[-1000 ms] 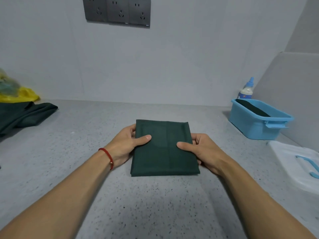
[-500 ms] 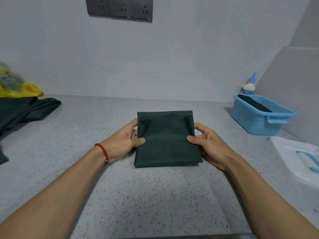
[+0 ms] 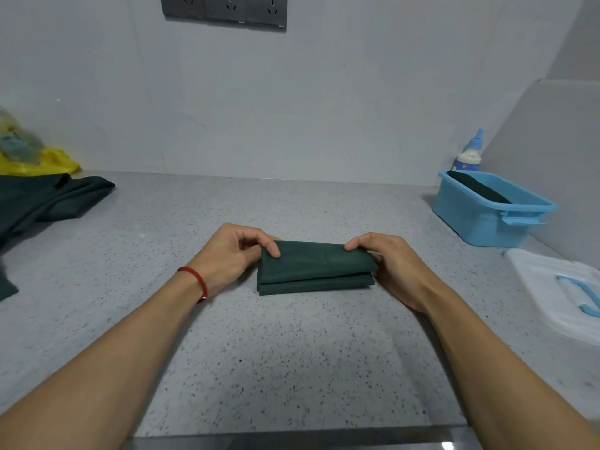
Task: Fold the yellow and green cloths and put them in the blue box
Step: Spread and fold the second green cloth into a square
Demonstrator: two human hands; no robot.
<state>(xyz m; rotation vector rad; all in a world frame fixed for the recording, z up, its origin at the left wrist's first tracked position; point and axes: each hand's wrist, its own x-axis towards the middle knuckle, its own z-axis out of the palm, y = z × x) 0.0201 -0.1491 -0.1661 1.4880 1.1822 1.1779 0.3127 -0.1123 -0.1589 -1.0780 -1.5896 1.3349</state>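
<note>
The light is soft and even. A dim shadow lies on the near countertop between the arms. The picture bends at its edges, and the left edge looks blurry.

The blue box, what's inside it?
A folded dark green cloth lies inside the blue box, slanting across it. The box's near wall hides the bottom, so anything beneath that cloth cannot be seen.

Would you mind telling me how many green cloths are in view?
3: a folded one pinched between the left hand and right hand, an unfolded one at far left, and one in the blue box. More may be hidden under it.
</note>
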